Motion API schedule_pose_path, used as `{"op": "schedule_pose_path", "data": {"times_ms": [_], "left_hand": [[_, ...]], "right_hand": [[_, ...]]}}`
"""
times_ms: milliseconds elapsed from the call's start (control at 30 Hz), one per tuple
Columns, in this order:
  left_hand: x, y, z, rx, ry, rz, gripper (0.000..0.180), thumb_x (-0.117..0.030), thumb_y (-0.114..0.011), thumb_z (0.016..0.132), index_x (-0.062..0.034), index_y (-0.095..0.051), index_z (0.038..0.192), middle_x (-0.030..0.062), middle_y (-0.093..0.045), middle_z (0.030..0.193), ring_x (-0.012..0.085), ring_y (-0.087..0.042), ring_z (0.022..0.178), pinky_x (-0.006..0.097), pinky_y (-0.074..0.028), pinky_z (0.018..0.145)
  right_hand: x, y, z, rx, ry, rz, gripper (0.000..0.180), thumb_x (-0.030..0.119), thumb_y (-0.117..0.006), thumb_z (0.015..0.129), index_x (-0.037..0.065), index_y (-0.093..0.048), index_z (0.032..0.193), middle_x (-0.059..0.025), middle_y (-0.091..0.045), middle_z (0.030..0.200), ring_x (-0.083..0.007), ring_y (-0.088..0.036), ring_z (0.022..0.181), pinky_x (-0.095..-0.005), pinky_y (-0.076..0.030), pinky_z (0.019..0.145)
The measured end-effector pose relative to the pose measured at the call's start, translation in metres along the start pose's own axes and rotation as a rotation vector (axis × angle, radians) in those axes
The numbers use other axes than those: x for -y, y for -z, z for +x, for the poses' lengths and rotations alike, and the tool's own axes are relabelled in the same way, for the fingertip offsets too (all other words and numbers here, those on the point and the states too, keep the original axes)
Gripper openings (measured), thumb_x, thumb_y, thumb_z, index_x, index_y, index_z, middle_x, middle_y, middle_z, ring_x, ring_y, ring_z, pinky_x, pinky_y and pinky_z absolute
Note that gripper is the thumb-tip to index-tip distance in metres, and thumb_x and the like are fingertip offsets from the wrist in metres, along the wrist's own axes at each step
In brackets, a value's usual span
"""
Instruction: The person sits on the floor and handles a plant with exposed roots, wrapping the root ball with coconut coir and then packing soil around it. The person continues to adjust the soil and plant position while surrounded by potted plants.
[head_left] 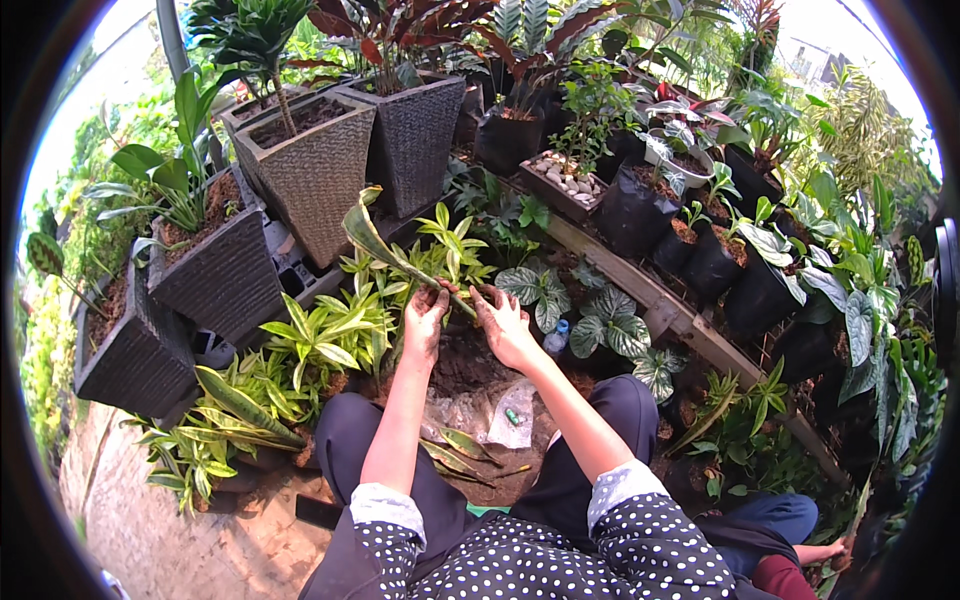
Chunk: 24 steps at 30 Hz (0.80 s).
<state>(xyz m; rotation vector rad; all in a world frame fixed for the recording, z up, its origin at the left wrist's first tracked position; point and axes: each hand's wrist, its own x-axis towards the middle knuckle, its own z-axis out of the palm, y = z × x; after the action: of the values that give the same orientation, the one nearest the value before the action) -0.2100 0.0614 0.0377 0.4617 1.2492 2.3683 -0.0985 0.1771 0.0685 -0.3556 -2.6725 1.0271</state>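
Between my two raised hands is a long snake plant leaf (385, 245), green with pale edges, its tip slanting up to the left. Fingers of my left hand (424, 318), soiled with dirt, close round its lower part. My right hand (500, 322) pinches the leaf near its lower end, close beside the left. Below, between my knees, lie cut snake plant leaves (465, 448) on the soil. A clear plastic bag (510, 425) with a small green item on it rests there too.
Tall grey planters (310, 170) stand at the far left, with leafy yellow-green plants (330, 340) before them. A wooden beam (650, 295) runs along the right, beside black grow bags (635, 210). A plastic bottle (557, 338) stands ahead. Another person's hand (828, 552) shows at lower right.
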Motion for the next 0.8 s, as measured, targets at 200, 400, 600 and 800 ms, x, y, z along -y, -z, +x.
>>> {"op": "schedule_pose_path", "data": {"times_ms": [200,400,600,800], "left_hand": [[0.007,-0.002,0.000,0.040,-0.056,0.006,0.013,-0.004,-0.054,0.088,-0.0045,-0.055,0.101,0.0042,-0.060,0.095,0.0138,-0.059,0.088,0.027,-0.047,0.081],[0.006,-0.008,-0.007,0.040,-0.103,-0.004,0.016,0.000,-0.055,0.086,-0.0023,-0.054,0.102,0.0056,-0.060,0.093,0.0152,-0.058,0.089,0.028,-0.046,0.084],[0.002,-0.016,-0.010,0.067,-0.082,-0.047,0.015,-0.002,-0.056,0.087,-0.0026,-0.055,0.101,0.0055,-0.060,0.093,0.0158,-0.058,0.089,0.028,-0.045,0.084],[0.002,-0.016,-0.009,0.075,-0.073,-0.072,0.016,-0.001,-0.055,0.086,-0.0029,-0.054,0.102,0.0057,-0.061,0.092,0.0167,-0.059,0.087,0.029,-0.046,0.082]], "right_hand": [[-0.022,-0.002,0.005,0.104,0.059,0.188,0.052,0.038,-0.014,0.097,0.012,-0.034,0.137,-0.0138,-0.028,0.142,-0.0309,-0.023,0.131,-0.0411,-0.017,0.107],[-0.010,-0.001,0.001,0.197,0.065,0.157,0.062,0.048,-0.009,0.095,0.009,-0.020,0.142,-0.0108,-0.018,0.147,-0.0255,-0.015,0.137,-0.0360,-0.009,0.109],[-0.016,0.010,0.003,0.145,0.102,0.420,0.074,0.057,-0.011,0.091,0.005,-0.005,0.143,-0.0115,-0.008,0.149,-0.0203,-0.003,0.138,-0.0333,-0.003,0.110],[-0.021,0.007,0.016,0.138,-0.053,0.993,0.070,0.055,-0.026,0.092,0.002,-0.022,0.138,-0.0154,-0.032,0.139,-0.0237,-0.033,0.127,-0.0324,-0.024,0.105]]}}
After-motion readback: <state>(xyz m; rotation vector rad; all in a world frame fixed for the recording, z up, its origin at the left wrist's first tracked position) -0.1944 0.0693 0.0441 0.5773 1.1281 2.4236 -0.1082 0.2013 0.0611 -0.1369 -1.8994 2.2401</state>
